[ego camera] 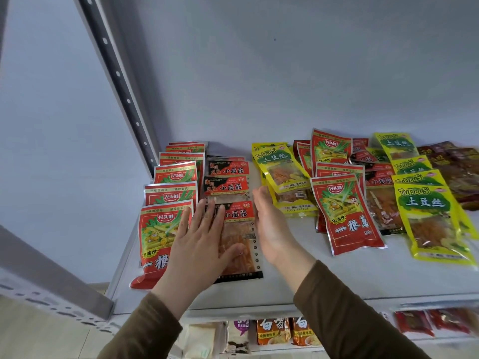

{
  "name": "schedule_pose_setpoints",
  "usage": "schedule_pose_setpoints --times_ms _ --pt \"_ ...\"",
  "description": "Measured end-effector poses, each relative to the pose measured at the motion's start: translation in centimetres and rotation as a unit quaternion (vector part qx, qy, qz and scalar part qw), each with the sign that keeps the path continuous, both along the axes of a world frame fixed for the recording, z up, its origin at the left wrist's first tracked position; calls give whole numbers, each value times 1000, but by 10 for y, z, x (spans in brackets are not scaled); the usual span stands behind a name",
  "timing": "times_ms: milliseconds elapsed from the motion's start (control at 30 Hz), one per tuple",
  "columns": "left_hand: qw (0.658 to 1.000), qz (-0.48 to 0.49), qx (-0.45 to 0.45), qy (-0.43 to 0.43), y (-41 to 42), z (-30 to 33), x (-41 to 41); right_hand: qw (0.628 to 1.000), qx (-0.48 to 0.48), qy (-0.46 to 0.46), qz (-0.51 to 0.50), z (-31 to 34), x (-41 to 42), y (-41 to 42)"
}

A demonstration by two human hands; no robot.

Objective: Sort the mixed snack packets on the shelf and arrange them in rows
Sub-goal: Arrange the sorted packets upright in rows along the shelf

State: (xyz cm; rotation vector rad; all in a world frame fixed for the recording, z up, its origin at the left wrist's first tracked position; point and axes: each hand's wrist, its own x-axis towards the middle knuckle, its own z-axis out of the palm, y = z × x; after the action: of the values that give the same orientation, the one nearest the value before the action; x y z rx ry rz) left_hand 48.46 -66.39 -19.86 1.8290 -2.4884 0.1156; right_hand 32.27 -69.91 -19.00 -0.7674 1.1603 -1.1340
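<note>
White shelf [298, 275], unsorted heap of yellow and red packets [388, 193] at right, row of red packets [171, 195] along left edge, row of black-and-red packets [230, 187] beside it, left hand [199, 244] flat with fingers spread on the front packet, right hand [269, 224] open edgewise against that row's right side

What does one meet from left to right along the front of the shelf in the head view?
Red packet row → left hand flat on the black-and-red packet → right hand → red packet → yellow packet.
</note>
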Motion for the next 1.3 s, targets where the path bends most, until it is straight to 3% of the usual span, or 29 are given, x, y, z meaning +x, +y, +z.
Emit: schedule_pose_setpoints --times_ms 300,467,600,767,900,1133,1300 --pt "999 -30 -12 31 -2 3 -5 996 -21 86 3 16 3 -20" --pt "999 -43 6 19 -3 -1 -8 996 -6 89 16 19 11 -20" --pt "998 -48 5 32 -4 6 -6 991 -53 123 -5 25 1 -14" --pt "988 -67 3 138 -20 26 -28 963 -146 218 -59 40 -37 -20" --pt "965 -85 38 245 -50 43 -71 965 -100 228 -82 47 -62 -38" --pt "982 -150 86 70 -91 37 -131 979 -10 181 -92 47 -95 -51" --pt "986 -157 38 40 -104 24 -136 976 -4 202 -83 47 -110 -57"
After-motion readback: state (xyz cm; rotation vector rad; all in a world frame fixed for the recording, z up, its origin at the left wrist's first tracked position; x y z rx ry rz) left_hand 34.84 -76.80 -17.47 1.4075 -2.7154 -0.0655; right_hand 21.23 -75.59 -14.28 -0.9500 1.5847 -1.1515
